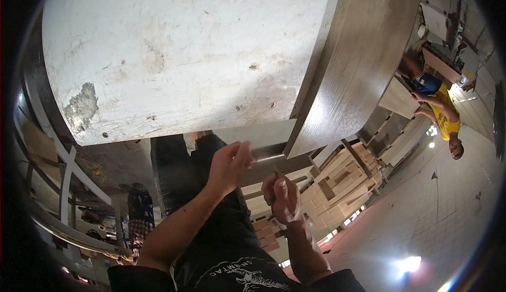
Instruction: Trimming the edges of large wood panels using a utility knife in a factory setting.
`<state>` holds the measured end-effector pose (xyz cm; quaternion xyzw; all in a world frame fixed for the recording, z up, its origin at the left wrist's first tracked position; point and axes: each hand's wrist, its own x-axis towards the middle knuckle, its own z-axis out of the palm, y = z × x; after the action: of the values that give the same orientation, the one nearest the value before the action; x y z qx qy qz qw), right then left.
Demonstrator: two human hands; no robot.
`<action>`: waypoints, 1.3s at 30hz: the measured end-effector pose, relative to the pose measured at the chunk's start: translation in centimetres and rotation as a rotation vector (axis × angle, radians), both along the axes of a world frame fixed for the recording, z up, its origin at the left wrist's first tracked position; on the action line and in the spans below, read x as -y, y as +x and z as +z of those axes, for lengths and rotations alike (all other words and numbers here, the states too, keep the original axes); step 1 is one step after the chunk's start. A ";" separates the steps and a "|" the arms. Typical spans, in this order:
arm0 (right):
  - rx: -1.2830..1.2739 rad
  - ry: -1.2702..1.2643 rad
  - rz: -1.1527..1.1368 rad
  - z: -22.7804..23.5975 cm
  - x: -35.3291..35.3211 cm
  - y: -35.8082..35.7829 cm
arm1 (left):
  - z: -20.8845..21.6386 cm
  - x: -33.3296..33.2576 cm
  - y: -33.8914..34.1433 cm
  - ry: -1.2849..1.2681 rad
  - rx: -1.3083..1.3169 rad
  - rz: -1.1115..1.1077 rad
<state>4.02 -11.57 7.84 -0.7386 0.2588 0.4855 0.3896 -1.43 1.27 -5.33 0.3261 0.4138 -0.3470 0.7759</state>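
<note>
Pinching thin pale strip in left hand grip; right hand closed round small dark tool just below.

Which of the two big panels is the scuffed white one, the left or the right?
The left panel: white, stained and chipped. The right panel is brown wood-grain. Both hands, left hand and right hand, work below them.

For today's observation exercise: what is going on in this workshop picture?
A person stands at a worn white panel edged by a wooden board. The left hand pinches a thin pale strip near the panel's edge, while the right hand grips a small dark tool close by. Cut wooden pieces are stacked beyond. Another person in a yellow shirt works nearby.
</note>
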 end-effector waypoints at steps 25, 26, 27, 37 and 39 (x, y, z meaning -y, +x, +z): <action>0.349 0.126 -0.288 -0.2 3.0 -1.0 | 0.7 -4.2 9.1 -0.056 0.599 -0.436; 0.365 0.122 -0.332 -0.1 2.8 -0.9 | 0.7 -4.1 8.8 -0.077 0.559 -0.414; 0.382 0.115 -0.376 0.0 2.6 -0.8 | 0.8 -3.9 8.7 -0.077 0.559 -0.417; 0.492 0.036 -0.374 -0.4 3.1 2.6 | 0.9 -2.9 7.2 -0.420 0.312 -0.164; 0.592 0.033 -0.384 -1.0 2.5 4.1 | 1.0 -2.7 7.4 -0.552 0.170 -0.073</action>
<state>8.15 -14.06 6.89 -0.7788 0.2610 0.1723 0.5437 5.99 3.92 -4.29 0.1454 0.2252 -0.4454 0.8543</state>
